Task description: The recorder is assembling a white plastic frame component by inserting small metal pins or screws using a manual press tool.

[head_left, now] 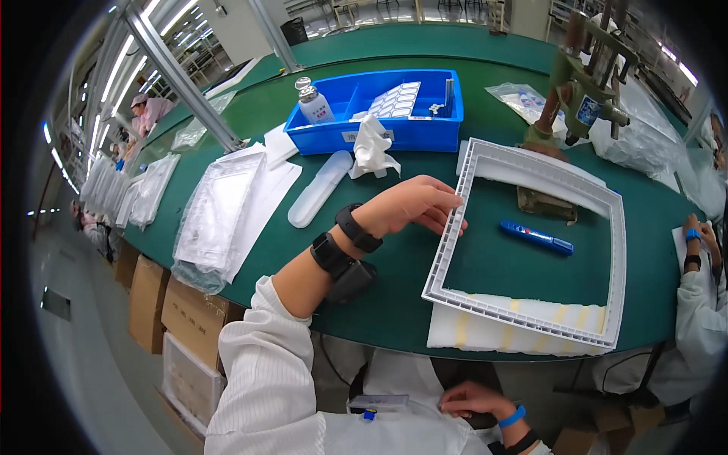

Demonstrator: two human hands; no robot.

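A white rectangular plastic frame [616, 262], with small ribbed cells along its edges, is tilted over the green bench. My left hand [415, 203] grips its left side, the thumb at the rim and the other fingers curled by the edge. Inside the frame's opening a blue marker pen [537, 237] lies on the bench. Under the frame's near side is a white foam pad [485, 334] with yellowish strips. Low by my lap, my right hand [474, 398] rests against the white coat, fingers loosely bent and apart, with nothing visible in them.
A blue divided bin [417, 140] holds a white bottle [315, 105] and label sheets [396, 100]. Nearby are a crumpled tissue [371, 148] and a clear plastic case [320, 189]. Bagged panels [220, 212] lie left. A green press [580, 98] stands behind the frame; a co-worker's hands [701, 231] are right.
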